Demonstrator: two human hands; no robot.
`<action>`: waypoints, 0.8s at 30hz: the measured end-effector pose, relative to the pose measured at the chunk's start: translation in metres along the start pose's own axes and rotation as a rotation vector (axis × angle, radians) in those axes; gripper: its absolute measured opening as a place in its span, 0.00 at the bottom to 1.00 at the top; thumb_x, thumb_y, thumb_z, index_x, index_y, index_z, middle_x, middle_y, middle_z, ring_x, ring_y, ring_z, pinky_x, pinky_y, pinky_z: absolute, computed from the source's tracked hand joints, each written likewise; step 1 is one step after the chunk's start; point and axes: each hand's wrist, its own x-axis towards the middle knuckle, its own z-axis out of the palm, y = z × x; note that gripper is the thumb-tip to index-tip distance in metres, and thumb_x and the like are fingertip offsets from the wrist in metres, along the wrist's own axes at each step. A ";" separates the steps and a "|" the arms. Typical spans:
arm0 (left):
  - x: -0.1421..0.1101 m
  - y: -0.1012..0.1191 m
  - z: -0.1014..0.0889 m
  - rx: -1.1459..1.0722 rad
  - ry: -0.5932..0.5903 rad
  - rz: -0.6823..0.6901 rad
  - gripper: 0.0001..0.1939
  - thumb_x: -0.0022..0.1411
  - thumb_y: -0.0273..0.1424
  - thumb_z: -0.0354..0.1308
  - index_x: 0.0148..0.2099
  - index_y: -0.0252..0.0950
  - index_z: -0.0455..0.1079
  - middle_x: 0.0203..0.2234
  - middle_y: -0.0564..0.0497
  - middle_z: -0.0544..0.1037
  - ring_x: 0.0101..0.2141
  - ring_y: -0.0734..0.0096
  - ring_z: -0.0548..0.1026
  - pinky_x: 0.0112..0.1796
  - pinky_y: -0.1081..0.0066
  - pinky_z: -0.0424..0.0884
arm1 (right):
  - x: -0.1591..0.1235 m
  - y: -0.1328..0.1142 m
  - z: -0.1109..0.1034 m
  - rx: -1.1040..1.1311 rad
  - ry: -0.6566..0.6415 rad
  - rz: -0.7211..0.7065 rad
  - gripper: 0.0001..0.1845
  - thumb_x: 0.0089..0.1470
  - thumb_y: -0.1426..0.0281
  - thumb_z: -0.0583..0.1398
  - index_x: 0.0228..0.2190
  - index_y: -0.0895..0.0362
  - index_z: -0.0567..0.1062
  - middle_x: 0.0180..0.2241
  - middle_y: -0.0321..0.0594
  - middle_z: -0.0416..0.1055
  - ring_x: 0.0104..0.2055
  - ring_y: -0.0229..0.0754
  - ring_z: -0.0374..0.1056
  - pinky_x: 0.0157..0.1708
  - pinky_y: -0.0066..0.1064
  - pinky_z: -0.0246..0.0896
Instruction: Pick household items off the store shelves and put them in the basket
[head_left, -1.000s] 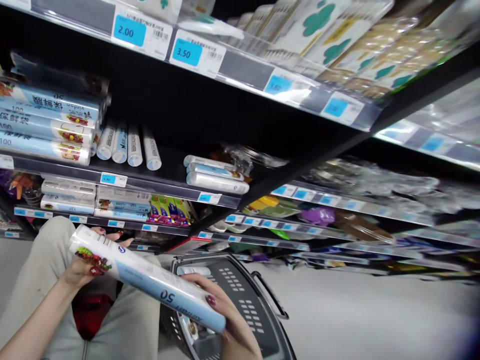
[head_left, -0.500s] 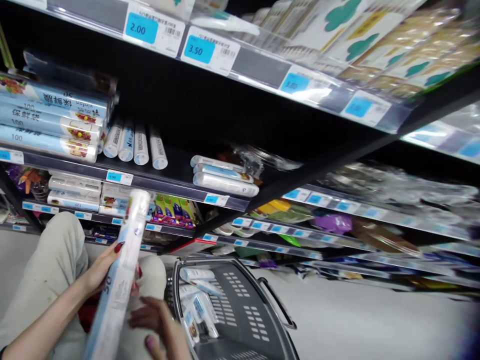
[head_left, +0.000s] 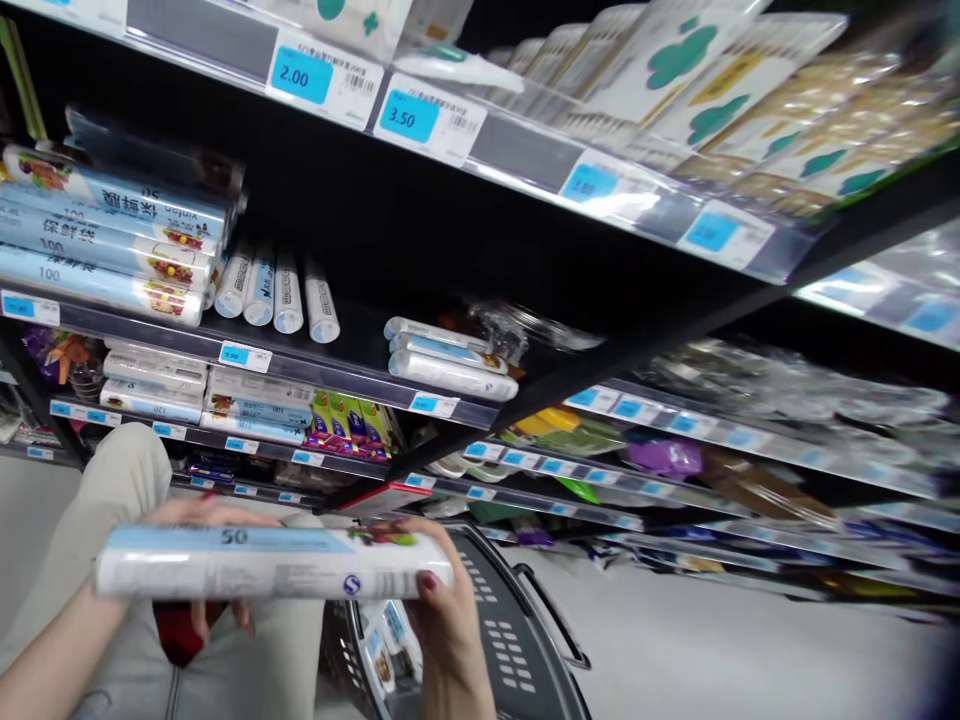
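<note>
Wrapped roll (head_left: 255,572), its right end clamped by the right hand (head_left: 451,605), could droop leftward if its glossy surface slips; whether the left hand (head_left: 214,512) behind grips cannot be told.

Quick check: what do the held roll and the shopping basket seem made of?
Roll: seemingly glossy clear plastic film over a printed wrap, judging by bright streaks; its inside is hidden. Basket: probably rigid dark-grey plastic, satin-looking, judging by its neat rows of slots.

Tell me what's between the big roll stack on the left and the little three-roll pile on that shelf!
Four rolls, ends facing out, then dark shelf; the head view shows it.
</note>
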 end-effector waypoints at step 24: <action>-0.002 0.021 -0.024 0.032 0.332 0.687 0.23 0.28 0.18 0.73 0.31 0.39 0.75 0.39 0.50 0.77 0.44 0.57 0.76 0.40 0.72 0.73 | -0.009 -0.008 -0.029 -0.127 0.148 -0.192 0.21 0.39 0.72 0.71 0.37 0.48 0.72 0.49 0.41 0.70 0.49 0.50 0.71 0.39 0.35 0.70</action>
